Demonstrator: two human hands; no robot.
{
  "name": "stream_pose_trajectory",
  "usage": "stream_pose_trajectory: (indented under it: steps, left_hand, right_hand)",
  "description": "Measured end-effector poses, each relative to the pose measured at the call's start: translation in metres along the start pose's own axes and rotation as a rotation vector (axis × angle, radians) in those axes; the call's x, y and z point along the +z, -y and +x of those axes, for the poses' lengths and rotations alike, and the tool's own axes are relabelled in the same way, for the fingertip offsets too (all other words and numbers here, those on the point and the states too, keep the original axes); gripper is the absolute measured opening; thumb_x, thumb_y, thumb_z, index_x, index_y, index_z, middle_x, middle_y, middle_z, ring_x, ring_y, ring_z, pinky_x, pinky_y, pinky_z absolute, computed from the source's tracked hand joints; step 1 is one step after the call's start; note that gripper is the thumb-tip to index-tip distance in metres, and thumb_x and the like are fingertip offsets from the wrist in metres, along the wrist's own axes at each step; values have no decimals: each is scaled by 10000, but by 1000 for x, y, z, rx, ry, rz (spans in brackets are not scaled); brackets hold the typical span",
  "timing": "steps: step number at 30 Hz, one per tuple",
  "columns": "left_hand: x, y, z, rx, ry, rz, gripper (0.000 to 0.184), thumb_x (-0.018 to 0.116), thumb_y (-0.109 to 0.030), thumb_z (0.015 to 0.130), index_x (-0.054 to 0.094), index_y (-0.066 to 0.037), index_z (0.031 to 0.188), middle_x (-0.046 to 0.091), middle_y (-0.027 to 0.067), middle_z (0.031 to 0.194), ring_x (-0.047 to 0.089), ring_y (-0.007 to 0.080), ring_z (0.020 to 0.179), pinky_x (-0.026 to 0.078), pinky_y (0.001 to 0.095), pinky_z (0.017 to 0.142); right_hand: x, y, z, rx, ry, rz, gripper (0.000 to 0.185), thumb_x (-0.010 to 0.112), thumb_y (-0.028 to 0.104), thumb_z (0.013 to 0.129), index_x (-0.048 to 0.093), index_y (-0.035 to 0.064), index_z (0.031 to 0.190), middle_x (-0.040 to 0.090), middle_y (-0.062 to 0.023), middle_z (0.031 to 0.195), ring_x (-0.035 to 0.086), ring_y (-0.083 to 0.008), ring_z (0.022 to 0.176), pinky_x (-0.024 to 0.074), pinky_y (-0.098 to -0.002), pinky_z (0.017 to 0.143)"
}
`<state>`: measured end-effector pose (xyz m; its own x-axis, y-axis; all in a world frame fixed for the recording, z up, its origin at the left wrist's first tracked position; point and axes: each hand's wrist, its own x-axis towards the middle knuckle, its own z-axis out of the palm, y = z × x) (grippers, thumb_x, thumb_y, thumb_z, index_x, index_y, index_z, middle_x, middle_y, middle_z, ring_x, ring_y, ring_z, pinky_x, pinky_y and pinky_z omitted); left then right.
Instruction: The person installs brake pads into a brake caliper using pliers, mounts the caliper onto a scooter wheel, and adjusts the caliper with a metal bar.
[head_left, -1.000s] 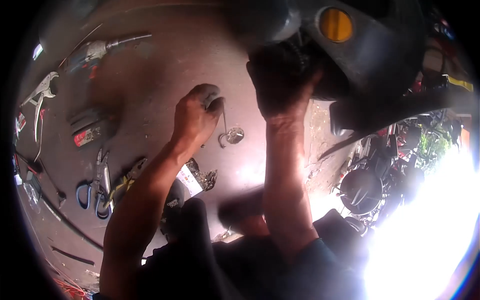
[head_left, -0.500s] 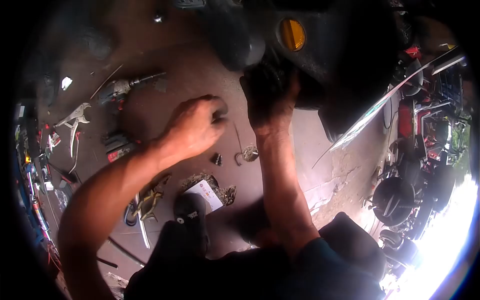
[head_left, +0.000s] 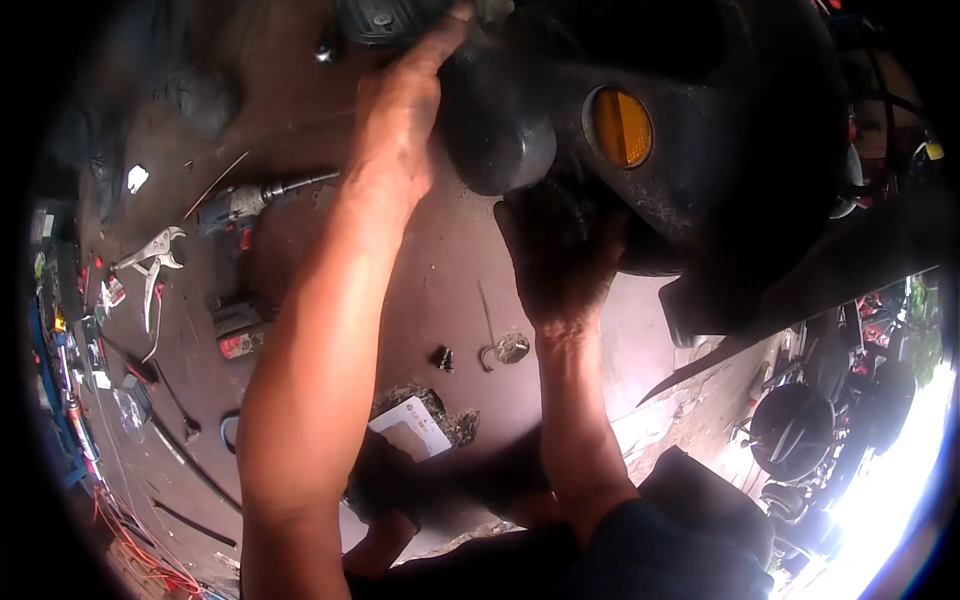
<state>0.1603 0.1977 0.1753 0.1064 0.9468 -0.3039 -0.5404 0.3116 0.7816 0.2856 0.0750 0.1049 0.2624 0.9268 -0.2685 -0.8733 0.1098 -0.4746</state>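
A large dark vehicle body part (head_left: 690,140) with a round amber reflector (head_left: 622,127) fills the upper right. Beside the reflector, a rounded black cylinder-like part (head_left: 500,150) sticks out downward. My left hand (head_left: 398,125) reaches up along the left of this part, one finger stretched toward the top edge; its other fingers are partly hidden. Below the reflector, my right hand (head_left: 562,250) is raised into shadow against the underside, fingers and thumb bent round something dark that I cannot make out.
On the floor at left lie locking pliers (head_left: 155,260), a power drill (head_left: 245,205) and a red-and-black tool (head_left: 240,340). A white card (head_left: 412,428) and a small dark part (head_left: 443,358) lie in the middle. Cluttered metal parts (head_left: 790,430) stand at right.
My left hand has gone up and forward from above the floor to beside the dark body, no longer in a fist. My right hand stays under the body; the view has shifted slightly.
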Motion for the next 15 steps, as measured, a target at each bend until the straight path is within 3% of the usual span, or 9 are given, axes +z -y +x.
stream_pose_trajectory:
  steps: [4, 7, 12, 15]
  left_hand:
    - [2, 4, 21, -55, -42, -90, 419, 761, -325, 832, 663, -53, 1135, 677, 62, 972, 639, 220, 863, 511, 359, 810]
    - [7, 15, 18, 98, -52, -134, 405, 759, -305, 830, 662, -47, 1126, 672, 64, 960, 637, 212, 850, 516, 357, 786]
    - [6, 18, 21, 116, -58, -137, 427, 771, -300, 807, 658, -38, 1125, 671, 53, 968, 634, 201, 851, 517, 354, 774]
    - [3, 21, 23, 166, -58, -92, 430, 774, -300, 797, 657, -40, 1119, 668, 49, 971, 631, 197, 848, 518, 355, 770]
  right_hand:
    - [9, 3, -5, -5, -23, -9, 536, 589, 443, 960, 511, 86, 1352, 526, -133, 1367, 519, -324, 1215, 442, -526, 1027]
    - [12, 3, -5, -11, -32, 23, 487, 577, 410, 971, 525, 81, 1327, 547, -133, 1329, 539, -309, 1169, 451, -514, 1010]
    - [23, 4, -9, -70, -84, -120, 447, 548, 399, 985, 536, 79, 1298, 559, -121, 1284, 539, -290, 1142, 446, -491, 1014]
    - [23, 9, -12, -4, -149, -44, 482, 637, 402, 939, 585, 67, 1281, 601, -128, 1286, 511, -307, 1264, 427, -504, 1045]
